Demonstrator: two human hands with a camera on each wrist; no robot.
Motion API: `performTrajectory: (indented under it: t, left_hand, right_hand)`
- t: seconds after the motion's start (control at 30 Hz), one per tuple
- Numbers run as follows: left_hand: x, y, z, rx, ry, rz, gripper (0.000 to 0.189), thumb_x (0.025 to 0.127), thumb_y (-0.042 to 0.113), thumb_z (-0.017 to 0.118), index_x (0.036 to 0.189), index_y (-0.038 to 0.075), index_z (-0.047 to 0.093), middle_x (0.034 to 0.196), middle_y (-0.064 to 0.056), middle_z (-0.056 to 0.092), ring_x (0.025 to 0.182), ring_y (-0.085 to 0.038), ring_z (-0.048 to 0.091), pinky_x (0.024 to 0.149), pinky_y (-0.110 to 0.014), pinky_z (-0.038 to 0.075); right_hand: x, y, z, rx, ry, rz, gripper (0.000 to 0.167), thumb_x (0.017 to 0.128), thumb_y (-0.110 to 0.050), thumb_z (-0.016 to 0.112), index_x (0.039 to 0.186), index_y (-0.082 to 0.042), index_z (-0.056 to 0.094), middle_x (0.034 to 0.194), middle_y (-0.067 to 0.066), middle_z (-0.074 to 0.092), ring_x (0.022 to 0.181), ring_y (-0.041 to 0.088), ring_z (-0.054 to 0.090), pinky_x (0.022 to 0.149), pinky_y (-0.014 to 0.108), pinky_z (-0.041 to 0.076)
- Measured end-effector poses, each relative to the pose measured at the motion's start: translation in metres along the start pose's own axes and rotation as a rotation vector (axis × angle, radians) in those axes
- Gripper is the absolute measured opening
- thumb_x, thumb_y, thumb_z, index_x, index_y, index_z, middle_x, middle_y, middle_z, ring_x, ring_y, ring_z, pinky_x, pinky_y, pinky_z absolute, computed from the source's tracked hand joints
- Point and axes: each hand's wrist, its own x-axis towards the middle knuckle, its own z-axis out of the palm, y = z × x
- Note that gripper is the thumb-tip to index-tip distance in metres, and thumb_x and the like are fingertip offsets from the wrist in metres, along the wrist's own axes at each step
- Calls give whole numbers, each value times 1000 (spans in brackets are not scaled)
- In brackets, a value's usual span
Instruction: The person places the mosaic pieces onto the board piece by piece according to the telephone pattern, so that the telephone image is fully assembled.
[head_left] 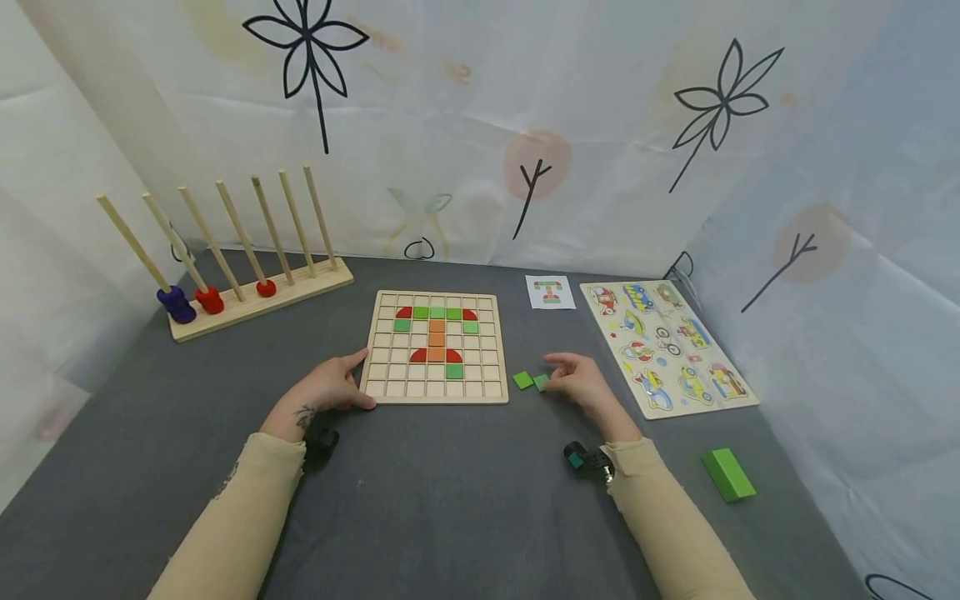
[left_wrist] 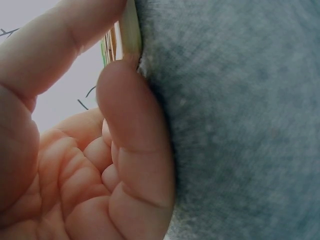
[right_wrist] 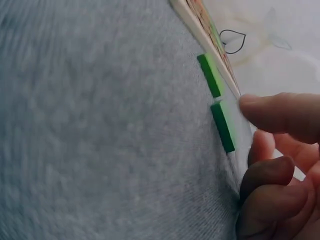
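A square wooden grid board (head_left: pixel 382 389) lies flat, bearing green and orange square tiles and red rounded pieces in its cells. My left hand (head_left: pixel 327 387) is at the board's lower left, index finger against the left edge and thumb at the near corner. In the left wrist view, the thumb (left_wrist: pixel 135 130) touches the board's edge. Right of the board lie two loose tiles, a bright green tile (head_left: pixel 522 380) and a darker green tile (head_left: pixel 541 382). Beside the darker one hovers my right hand (head_left: pixel 585 386), index finger extended, other fingers loosely bent. In the right wrist view its fingers hold nothing.
Behind the tiles lies a small pattern card (head_left: pixel 551 302). A picture puzzle board (head_left: pixel 675 367) is at the right, with a green block (head_left: pixel 728 475) nearer me. At the back left stands a wooden peg rack (head_left: pixel 300 287) with blue and red rings. White fabric walls enclose the table.
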Motion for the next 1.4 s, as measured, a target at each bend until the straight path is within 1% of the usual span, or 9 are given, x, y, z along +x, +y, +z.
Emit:
performTrajectory:
  t: [0.3, 0.5, 0.63, 0.7, 0.8, 0.87, 0.97, 1.13, 1.4]
  left_hand:
    - [2, -1, 1, 12, 6, -3, 99, 72, 14, 79, 148, 6, 17, 56, 0, 44, 49, -12, 40, 50, -27, 35]
    - [2, -2, 1, 4, 5, -5, 99, 71, 14, 79, 148, 7, 17, 55, 0, 43, 48, -12, 39, 49, -27, 34]
    - [2, -2, 2, 4, 1, 3, 99, 71, 14, 79, 148, 6, 17, 56, 0, 43, 48, -12, 39, 49, -27, 35]
    - [2, -1, 2, 3, 2, 2, 99, 71, 14, 79, 148, 6, 17, 55, 1, 44, 48, -12, 40, 49, -27, 35]
    - [2, -1, 1, 1, 0, 2, 99, 71, 14, 78, 148, 6, 16, 55, 1, 44, 47, -12, 40, 49, -27, 35]
    - [1, 0, 1, 0, -1, -1, 100, 71, 14, 78, 148, 6, 16, 55, 1, 44, 48, -12, 40, 49, -27, 35]
    - [2, 0, 1, 2, -4, 1, 100, 71, 14, 78, 148, 6, 16, 56, 1, 44, 48, -12, 40, 50, -27, 35]
    - [2, 0, 1, 8, 0, -2, 99, 72, 15, 78, 148, 6, 16, 56, 0, 44, 48, -12, 40, 50, -27, 35]
    - [4, -1, 1, 18, 6, -12, 100, 71, 15, 79, 148, 7, 17, 57, 0, 45, 49, -12, 41, 50, -27, 35]
  right_hand:
    - [-1, 1, 1, -201, -31, -7, 45, 71, 7, 65, 116, 7, 61, 59, -1, 48, 51, 9, 40, 50, 25, 33]
    - [-1, 1, 2, -217, 6, -4, 32, 71, 1, 71, 103, 4, 67, 65, 2, 50, 58, 12, 43, 54, 26, 36]
    - [-2, -2, 2, -199, 42, -39, 26, 71, -4, 73, 95, 2, 65, 71, 3, 53, 63, 12, 46, 57, 26, 38]
    - [-1, -5, 5, -126, 61, -54, 25, 72, -4, 73, 94, 1, 62, 71, 1, 55, 61, 11, 47, 56, 25, 39]
    - [-1, -12, 15, 87, 54, -83, 27, 75, 0, 68, 99, 3, 55, 65, -5, 55, 52, 7, 43, 49, 23, 36]
    - [-1, -17, 26, 247, 18, -114, 30, 77, 5, 65, 104, 6, 51, 63, -7, 56, 47, 6, 40, 46, 22, 33]
    - [0, -22, 45, 410, -26, -151, 33, 79, 9, 62, 109, 10, 49, 64, -9, 58, 46, 5, 38, 45, 22, 30]
    - [4, -32, 77, 483, -33, -128, 34, 81, 7, 62, 114, 6, 54, 67, -7, 57, 48, 6, 41, 45, 23, 29]
    - [9, -50, 113, 401, -39, -128, 33, 79, 2, 67, 111, 3, 57, 66, -5, 58, 46, 8, 38, 42, 23, 27]
